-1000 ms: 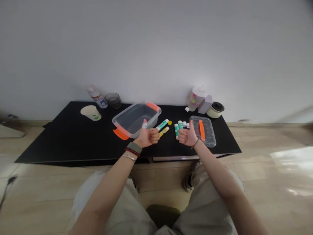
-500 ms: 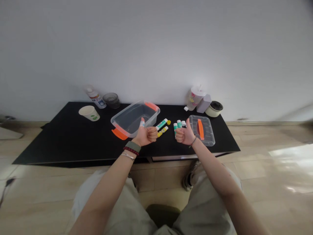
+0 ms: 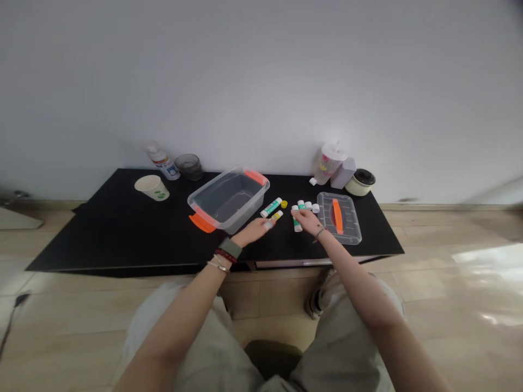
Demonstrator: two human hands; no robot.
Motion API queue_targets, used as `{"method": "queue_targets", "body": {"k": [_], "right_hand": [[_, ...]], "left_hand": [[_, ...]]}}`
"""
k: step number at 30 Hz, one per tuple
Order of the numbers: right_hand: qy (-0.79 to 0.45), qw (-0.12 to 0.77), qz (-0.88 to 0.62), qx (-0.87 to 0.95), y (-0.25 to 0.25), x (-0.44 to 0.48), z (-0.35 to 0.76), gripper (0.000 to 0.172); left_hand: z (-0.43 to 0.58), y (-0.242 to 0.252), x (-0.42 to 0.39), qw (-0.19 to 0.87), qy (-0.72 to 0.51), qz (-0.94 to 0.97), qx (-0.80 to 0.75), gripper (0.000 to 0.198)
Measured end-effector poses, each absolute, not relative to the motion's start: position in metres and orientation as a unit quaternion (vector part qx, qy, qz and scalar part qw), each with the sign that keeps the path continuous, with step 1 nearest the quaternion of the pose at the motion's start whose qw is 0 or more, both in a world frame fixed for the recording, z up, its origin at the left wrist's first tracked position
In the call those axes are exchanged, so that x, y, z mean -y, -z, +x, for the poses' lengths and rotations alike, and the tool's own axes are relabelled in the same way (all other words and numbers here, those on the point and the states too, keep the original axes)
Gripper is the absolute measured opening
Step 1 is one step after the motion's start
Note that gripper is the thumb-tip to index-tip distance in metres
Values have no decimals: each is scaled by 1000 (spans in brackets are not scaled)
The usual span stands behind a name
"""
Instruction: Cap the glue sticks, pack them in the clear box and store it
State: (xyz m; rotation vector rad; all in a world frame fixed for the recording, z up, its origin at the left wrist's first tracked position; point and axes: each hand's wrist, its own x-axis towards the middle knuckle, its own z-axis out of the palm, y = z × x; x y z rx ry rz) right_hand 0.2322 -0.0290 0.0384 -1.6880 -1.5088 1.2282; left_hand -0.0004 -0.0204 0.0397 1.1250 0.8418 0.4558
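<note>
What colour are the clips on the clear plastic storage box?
Its clips are orange; the head view shows them best.

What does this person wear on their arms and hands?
Both forearms are bare, with no sleeves or gloves. At the wrist of the left hand sit a wide grey-green band, a red-and-black bracelet and a thin silver bangle. The right hand has one thin dark cord.

hand (image 3: 306,221) on glue sticks (image 3: 296,225) (right one)
</note>
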Motion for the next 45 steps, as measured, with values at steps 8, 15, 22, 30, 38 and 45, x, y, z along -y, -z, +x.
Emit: {"method": "queue_targets", "body": {"k": [8,15,22,30,38,45], "right_hand": [[-146,-13,-751,644,-40,29,217,42],[-167,-76,-758,626,-40,24,204,46],[-198,39,-759,619,-46,27,212,37],[-416,134,-518,735,-76,48,209,47],[-84,2,-731,677,-43,-3,306,47],[-72,8,-737,671,-26,-6,318,34]], "left_hand": [[-1,-39,57,376,-33,793,-479,31],[1,-42,56,382,2,785,-487,31],[9,-28,50,503,-92,678,-528,39],[26,-45,52,784,-319,336,-414,40],[22,-53,62,762,-294,324,-477,25],[19,-53,63,745,-269,377,-480,32]]}}
